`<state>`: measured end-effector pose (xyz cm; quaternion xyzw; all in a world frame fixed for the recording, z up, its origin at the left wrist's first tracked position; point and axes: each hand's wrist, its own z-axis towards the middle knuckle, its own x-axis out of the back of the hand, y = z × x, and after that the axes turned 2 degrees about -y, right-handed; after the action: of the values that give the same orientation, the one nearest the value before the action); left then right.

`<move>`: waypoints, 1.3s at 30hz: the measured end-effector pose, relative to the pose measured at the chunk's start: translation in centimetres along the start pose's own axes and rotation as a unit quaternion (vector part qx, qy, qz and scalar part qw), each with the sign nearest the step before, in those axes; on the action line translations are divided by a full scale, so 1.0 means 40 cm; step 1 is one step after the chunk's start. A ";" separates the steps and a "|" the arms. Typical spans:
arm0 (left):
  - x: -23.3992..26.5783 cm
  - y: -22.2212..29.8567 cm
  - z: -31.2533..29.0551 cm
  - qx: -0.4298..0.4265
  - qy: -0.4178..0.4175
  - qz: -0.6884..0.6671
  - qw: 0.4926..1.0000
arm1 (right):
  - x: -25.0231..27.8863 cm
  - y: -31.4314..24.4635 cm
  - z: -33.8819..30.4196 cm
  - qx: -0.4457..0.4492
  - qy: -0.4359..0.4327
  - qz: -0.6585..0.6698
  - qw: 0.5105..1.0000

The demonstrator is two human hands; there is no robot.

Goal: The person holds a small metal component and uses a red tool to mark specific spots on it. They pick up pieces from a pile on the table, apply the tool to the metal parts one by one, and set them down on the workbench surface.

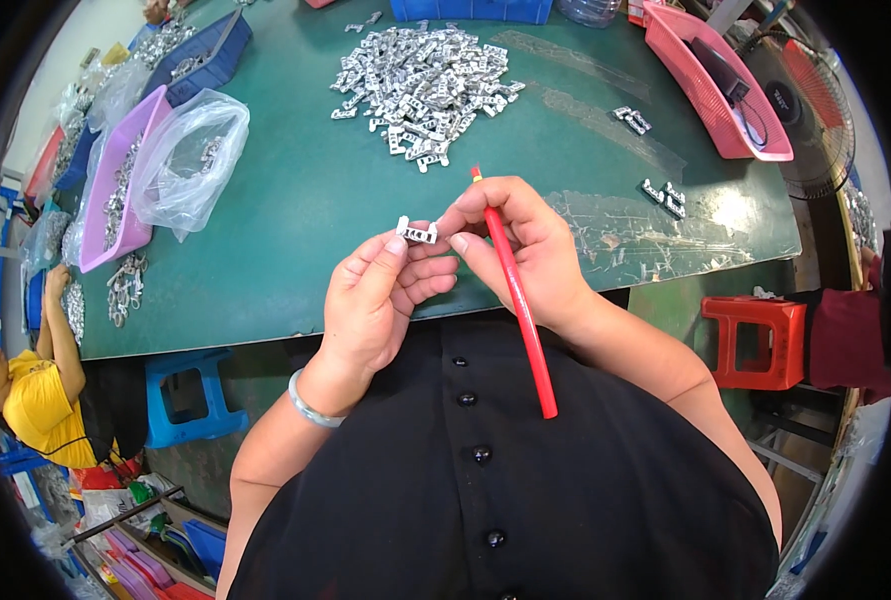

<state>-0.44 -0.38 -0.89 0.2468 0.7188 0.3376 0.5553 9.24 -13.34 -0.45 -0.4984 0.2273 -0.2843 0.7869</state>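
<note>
Spreading wide, a smooth green surface (265, 280). Piled toward its far edge, a broad heap of small, slotted, silvery-white pieces (420, 85). Angled at upper right, a pink plastic basket (717, 125); at left, a narrow lilac plastic basket (115, 250). Over the near edge, a bare left hand (370, 290) and a bare right hand (533, 250). Slanting through the right grip, a long, slim red rod (525, 320), held under a bent index finger. Pinched in the left grip between thumb and fingers, one slotted silvery-white piece (420, 235), raised above the surface, right fingertips close to its end, contact impossible to tell.
</note>
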 end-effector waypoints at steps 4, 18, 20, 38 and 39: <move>-0.003 0.003 0.000 0.001 0.001 -0.007 1.000 | 0.006 -0.003 0.000 -0.029 0.009 -0.032 0.999; -0.016 -0.008 -0.003 -0.013 -0.013 -0.008 1.000 | -0.007 -0.013 0.007 -0.001 -0.001 -0.061 0.998; -0.018 -0.007 -0.003 -0.012 -0.015 -0.005 1.000 | -0.006 -0.013 0.006 0.000 -0.003 -0.061 0.998; -0.024 0.001 -0.004 0.005 0.034 0.053 0.998 | 0.017 -0.013 0.019 -0.147 0.028 0.076 0.986; -0.022 0.002 -0.002 -0.004 0.040 0.050 0.998 | 0.013 -0.026 0.025 -0.149 0.048 0.090 0.984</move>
<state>-0.29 -0.97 -0.25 0.2666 0.7259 0.3776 0.5093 10.03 -13.41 0.85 -0.5729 0.3486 -0.1990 0.7146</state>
